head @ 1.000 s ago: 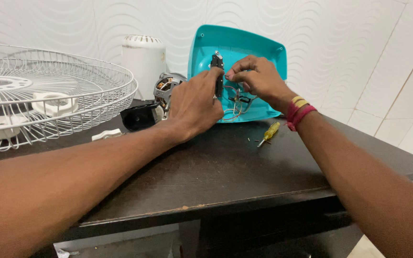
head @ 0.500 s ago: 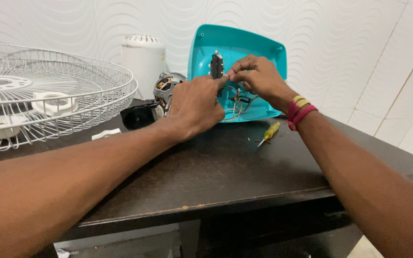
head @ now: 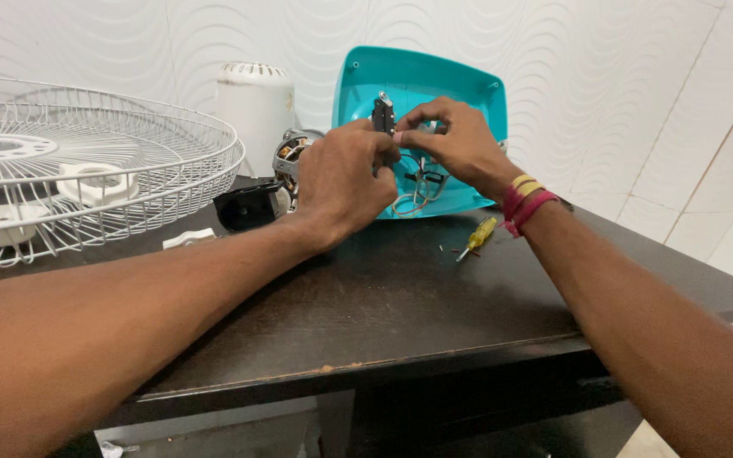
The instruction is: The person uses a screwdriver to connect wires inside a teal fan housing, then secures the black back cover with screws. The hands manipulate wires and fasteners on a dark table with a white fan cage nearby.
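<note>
Both hands pinch shut — left hand [head: 345,178] on the black switch part [head: 382,114], right hand [head: 460,144] on its wires [head: 417,182] — a hard tug could snap them.

Both forearms bare, no sleeves — right wrist wears stacked bands [head: 526,197] — yellow, red, pink.

The near tabletop [head: 366,314] lies bare; a white fan grille [head: 86,170] crowds the left, a yellow screwdriver [head: 478,236] lies right.

Bright even light, soft shadows, sharp
</note>
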